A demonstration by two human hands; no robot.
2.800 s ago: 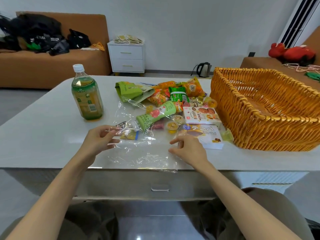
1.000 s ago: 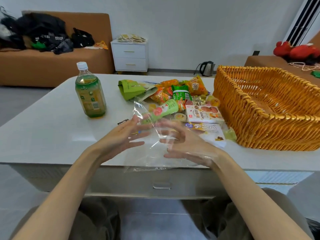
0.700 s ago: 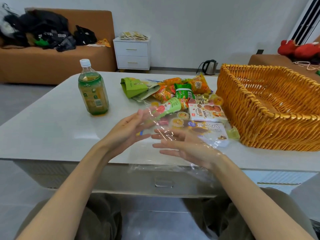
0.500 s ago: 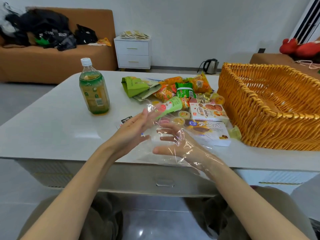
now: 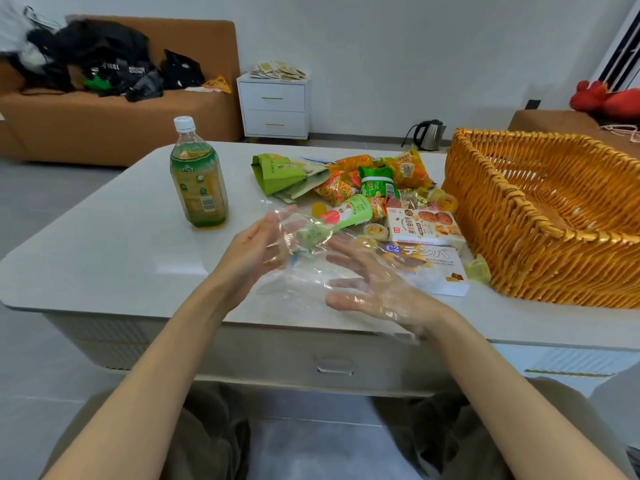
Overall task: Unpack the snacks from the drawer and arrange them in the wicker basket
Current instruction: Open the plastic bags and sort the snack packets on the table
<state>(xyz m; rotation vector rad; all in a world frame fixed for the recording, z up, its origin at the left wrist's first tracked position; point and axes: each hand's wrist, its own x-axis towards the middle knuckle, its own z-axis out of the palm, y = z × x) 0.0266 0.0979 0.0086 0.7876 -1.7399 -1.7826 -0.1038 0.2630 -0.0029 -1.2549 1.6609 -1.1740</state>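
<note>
Loose snacks lie in a heap mid-table: a green pouch (image 5: 282,171), orange and green packets (image 5: 375,181), a white biscuit box (image 5: 424,226), a white C2 box (image 5: 434,271) and small jelly cups. To the right stands the wicker basket (image 5: 502,244); nothing shows inside it. My right hand (image 5: 374,284) hovers in front of the heap with fingers spread, wrapped inside a clear plastic bag (image 5: 304,271). My left hand (image 5: 254,249) pinches the bunched plastic at its fingertips. The table drawer (image 5: 334,365) below is closed.
A green tea bottle (image 5: 199,181) stands upright on the white table (image 5: 114,244), left of the snacks. Behind are a brown sofa (image 5: 104,126) with dark clothes, a white nightstand (image 5: 273,109) and a kettle (image 5: 427,135) on the floor.
Both hands lifted the clear plastic bag off the table. My right hand slid inside it and spread its fingers, while my left hand moved up along the plastic.
</note>
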